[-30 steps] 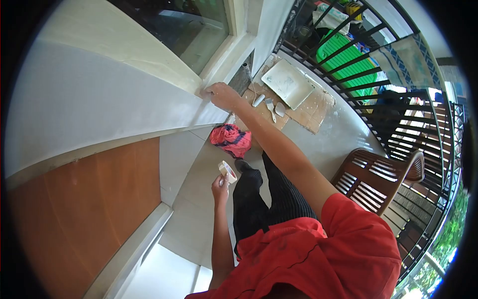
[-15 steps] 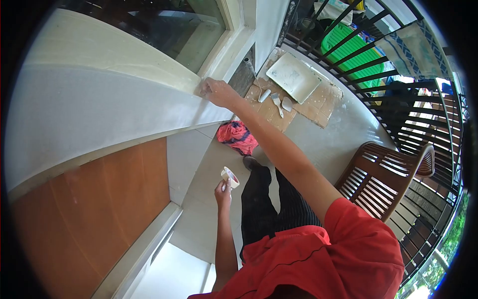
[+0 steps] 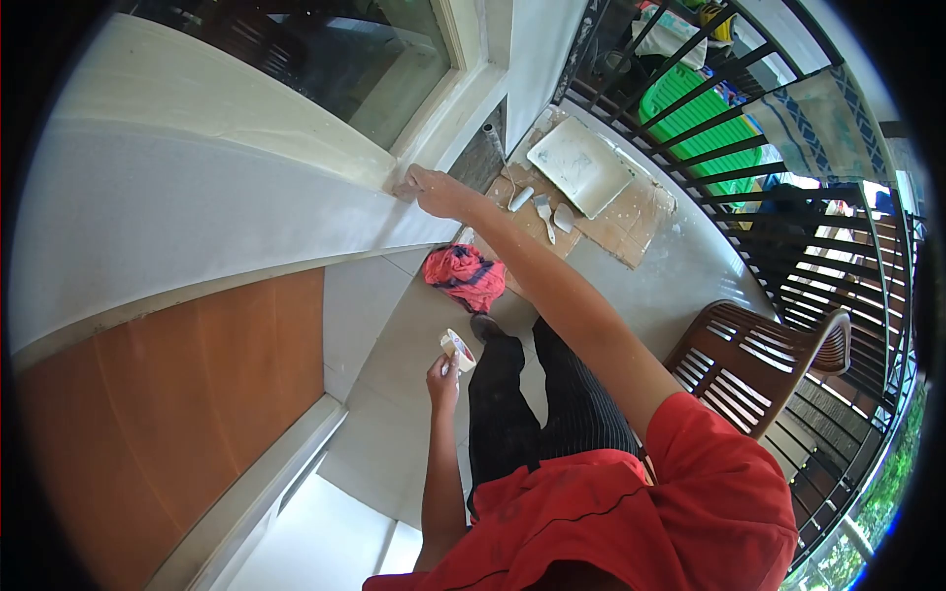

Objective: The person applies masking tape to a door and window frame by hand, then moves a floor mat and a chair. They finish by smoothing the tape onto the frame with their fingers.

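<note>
My left hand (image 3: 442, 382) is closed around a roll of pale masking tape (image 3: 458, 351), held above the floor beside my legs. My right hand (image 3: 437, 192) reaches up to the corner of the cream window frame (image 3: 365, 163), where it meets the white wall (image 3: 227, 197). Its fingers are pinched together at that edge; whatever lies between them is too small to make out. Above the frame is the dark window glass (image 3: 345, 69).
Cardboard (image 3: 631, 231) on the floor bears a paint tray (image 3: 581, 165), a brush (image 3: 545, 217) and a scraper (image 3: 564, 218). Nearby are a pink cloth (image 3: 465, 278), a brown chair (image 3: 749, 355), a black railing (image 3: 729, 153) and an orange-brown panel (image 3: 187, 404).
My right hand has shifted slightly down and right along the frame's corner. The view has moved a little, and my left hand still holds the tape.
</note>
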{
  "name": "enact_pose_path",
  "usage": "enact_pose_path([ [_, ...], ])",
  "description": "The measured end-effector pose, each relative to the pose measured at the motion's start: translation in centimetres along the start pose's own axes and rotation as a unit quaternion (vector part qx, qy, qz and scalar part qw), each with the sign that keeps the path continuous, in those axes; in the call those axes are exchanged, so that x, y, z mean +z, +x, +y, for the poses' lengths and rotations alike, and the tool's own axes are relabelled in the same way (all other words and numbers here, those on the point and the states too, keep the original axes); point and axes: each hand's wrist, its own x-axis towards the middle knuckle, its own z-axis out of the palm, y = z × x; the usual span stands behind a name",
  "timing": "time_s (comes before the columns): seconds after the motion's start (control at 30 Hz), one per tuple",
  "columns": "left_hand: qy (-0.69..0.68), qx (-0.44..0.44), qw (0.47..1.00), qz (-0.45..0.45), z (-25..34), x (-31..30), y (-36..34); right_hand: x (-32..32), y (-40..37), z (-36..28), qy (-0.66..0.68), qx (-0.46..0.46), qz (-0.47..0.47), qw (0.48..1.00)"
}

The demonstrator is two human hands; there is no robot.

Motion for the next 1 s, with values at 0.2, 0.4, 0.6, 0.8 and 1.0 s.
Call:
enact_pose_path([
  [0.2, -0.002, 0.005, 1.0, 0.01, 0.4, 1.2, 0.0, 0.2, 0.1, -0.2, -0.009, 0.014, -0.002, 1.0],
  [0.4, -0.056, 0.011, 0.998, 0.023, 1.4, 1.8, -0.8, -0.2, 0.2, -0.2, 0.037, 0.03, -0.011, 0.999],
  [0.6, -0.047, 0.007, 0.998, 0.035, 1.1, 2.5, -1.1, -0.3, 0.5, -0.3, 0.043, 0.016, -0.022, 0.999],
  [0.8, -0.046, -0.004, 0.998, 0.039, 1.4, 3.7, -1.3, -0.7, 0.4, 0.2, 0.009, -0.035, -0.017, 0.999],
  [1.0, -0.031, -0.003, 0.998, 0.058, 0.3, 4.4, -0.9, -0.9, 0.1, -0.7, 0.04, -0.029, -0.03, 0.998],
])
